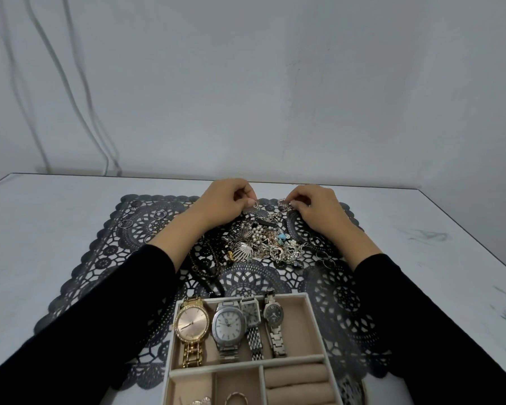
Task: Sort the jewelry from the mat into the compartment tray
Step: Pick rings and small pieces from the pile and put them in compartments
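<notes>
The left hand (225,203) is positioned at the far edge of the jewelry pile (263,242), fingers curled, thumb and forefinger pinching a small silver piece (256,204). The right hand (316,210) is just beside it, fingers likewise curled, pinching a second silver piece (284,202). Whether the two pieces belong to one chain cannot be determined. Both forearms are covered by black sleeves (105,299).

The jewelry pile lies directly below the hands, at the centre of the black lace mat (336,290). It contains pearl beads, a silver fan-shaped brooch (242,250), a pale blue stone and tangled silver chains. A dark beaded necklace (206,268) trails from the pile's left side toward the tray. Several loose silver hoops (159,214) lie apart on the left part of the mat.

The compartment tray (308,299) rests on the near edge of the mat, lined in beige. Its long far compartment holds four watches side by side:
- a gold watch (192,323) at the left;
- a silver watch (227,325);
- a small rectangular watch (251,316);
- a dark-dial watch (273,315) at the right.

The near right compartment holds ring rolls (295,378). The near middle compartment holds one ring (236,398).

The mat lies on a white table (41,229) against a grey wall (275,83).
</notes>
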`<state>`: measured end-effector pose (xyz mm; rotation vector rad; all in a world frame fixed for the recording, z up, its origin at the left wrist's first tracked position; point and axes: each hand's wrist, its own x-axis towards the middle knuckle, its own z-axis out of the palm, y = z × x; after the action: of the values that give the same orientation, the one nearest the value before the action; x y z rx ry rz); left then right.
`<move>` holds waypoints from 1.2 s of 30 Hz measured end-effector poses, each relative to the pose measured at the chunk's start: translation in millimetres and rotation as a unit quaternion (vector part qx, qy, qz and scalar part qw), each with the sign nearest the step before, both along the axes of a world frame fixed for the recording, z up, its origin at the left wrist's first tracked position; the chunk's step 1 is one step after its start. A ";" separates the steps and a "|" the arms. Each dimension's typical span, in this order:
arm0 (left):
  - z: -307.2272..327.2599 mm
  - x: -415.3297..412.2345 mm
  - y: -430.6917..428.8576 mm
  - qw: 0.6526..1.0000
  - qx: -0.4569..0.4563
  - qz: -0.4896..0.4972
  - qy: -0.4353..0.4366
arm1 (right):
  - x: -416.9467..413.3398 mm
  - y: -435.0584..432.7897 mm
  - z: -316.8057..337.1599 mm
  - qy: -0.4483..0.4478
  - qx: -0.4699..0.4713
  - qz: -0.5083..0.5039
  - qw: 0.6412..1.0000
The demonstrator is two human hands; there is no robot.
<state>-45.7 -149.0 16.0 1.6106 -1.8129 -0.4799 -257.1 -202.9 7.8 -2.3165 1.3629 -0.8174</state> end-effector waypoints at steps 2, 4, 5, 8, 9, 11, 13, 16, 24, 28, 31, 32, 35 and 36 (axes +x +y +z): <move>1.7 0.0 7.1 0.999 -0.028 0.018 0.015 | -1.3 3.2 0.6 -0.040 -0.010 -0.014 0.999; 4.7 0.1 14.8 0.997 -0.052 0.036 0.037 | -2.6 8.9 3.0 -0.091 -0.006 -0.023 0.996; 5.9 0.1 19.0 0.996 -0.060 0.043 0.050 | -2.5 12.0 4.1 -0.114 -0.001 -0.025 0.993; 8.5 0.2 34.5 0.993 -0.073 0.056 0.075 | -0.1 22.8 7.9 -0.152 0.006 -0.031 0.988; 9.4 0.5 40.8 0.992 -0.075 0.059 0.080 | 0.8 27.0 9.3 -0.162 0.009 -0.031 0.986; 11.4 1.9 53.3 0.990 -0.082 0.066 0.091 | 2.1 36.5 12.9 -0.186 0.016 -0.025 0.982; 13.8 3.3 66.9 0.987 -0.093 0.077 0.105 | 2.9 48.4 17.4 -0.210 0.017 -0.016 0.977; 17.9 5.2 89.0 0.981 -0.111 0.090 0.130 | 3.4 66.9 24.0 -0.228 0.010 -0.005 0.974; 30.5 6.8 156.4 0.975 -0.123 0.074 0.170 | -1.9 122.4 39.5 -0.246 -0.009 0.032 0.969; 31.6 6.1 190.1 0.976 -0.122 0.059 0.171 | -5.0 150.6 43.5 -0.249 -0.014 0.051 0.967; 31.3 3.4 212.6 0.975 -0.128 0.048 0.177 | -7.2 173.5 45.9 -0.262 -0.009 0.077 0.962; 31.5 1.5 220.0 0.974 -0.131 0.043 0.179 | -8.0 181.2 46.4 -0.267 -0.006 0.088 0.960; 32.0 -5.7 240.9 0.972 -0.134 0.032 0.188 | -11.5 202.1 46.4 -0.279 0.009 0.116 0.953; 31.4 -7.9 247.0 0.972 -0.134 0.028 0.189 | -12.9 209.0 46.3 -0.284 0.018 0.125 0.950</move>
<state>-53.6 98.0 47.4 1.2826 -1.4721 -0.4571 -270.0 6.1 54.0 -1.9445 0.8082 -1.2329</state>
